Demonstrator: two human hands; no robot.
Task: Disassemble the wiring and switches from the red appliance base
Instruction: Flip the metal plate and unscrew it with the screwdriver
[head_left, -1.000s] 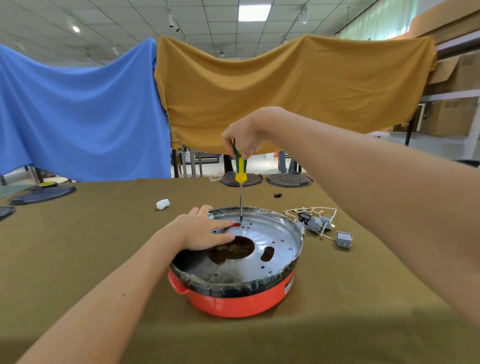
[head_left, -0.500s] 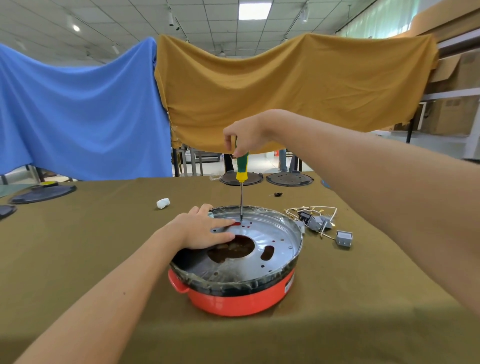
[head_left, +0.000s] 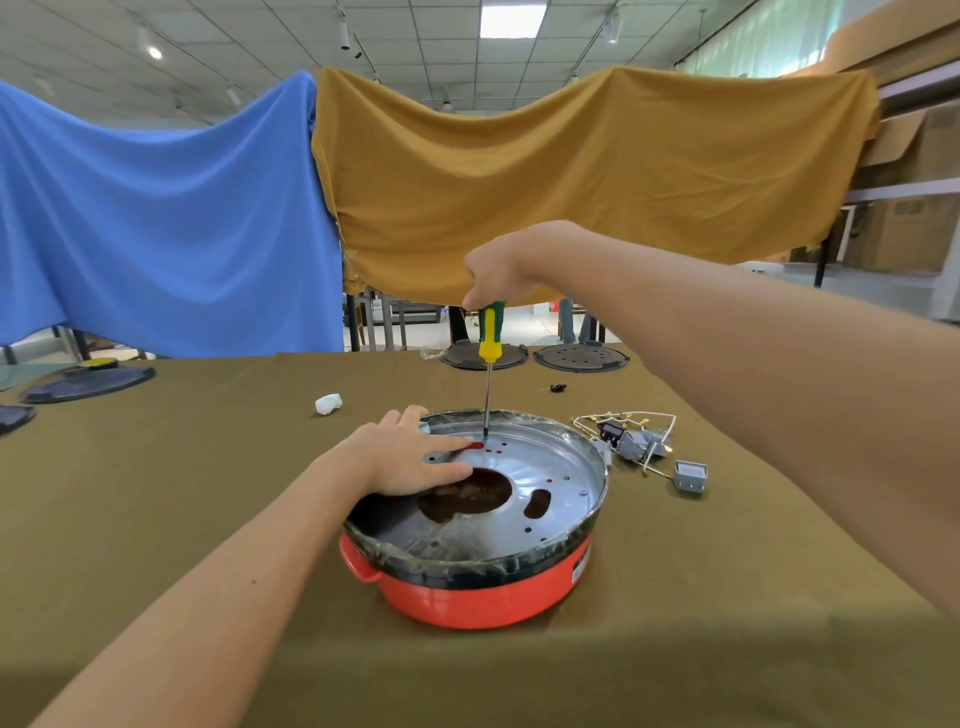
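The red appliance base (head_left: 483, 597) sits on the olive table with a shiny metal plate (head_left: 545, 467) inside its black rim. My left hand (head_left: 410, 457) rests flat on the plate's far left part, fingers straight. My right hand (head_left: 498, 270) grips the top of a green and yellow screwdriver (head_left: 490, 338) held upright, its tip down at a small hole on the plate's far side, just beyond my left fingertips. A bundle of white wires with grey switches (head_left: 639, 441) lies on the cloth to the right of the base.
A white wad (head_left: 328, 404) and a small black part (head_left: 558, 386) lie beyond the base. Dark round plates (head_left: 582, 358) sit at the far table edge, more dark discs (head_left: 88, 382) at the far left. Blue and mustard cloths hang behind.
My right hand has shifted its grip slightly on the screwdriver handle, more of the handle showing below the fingers; the tip stays at the same hole. My left hand stays on the plate.
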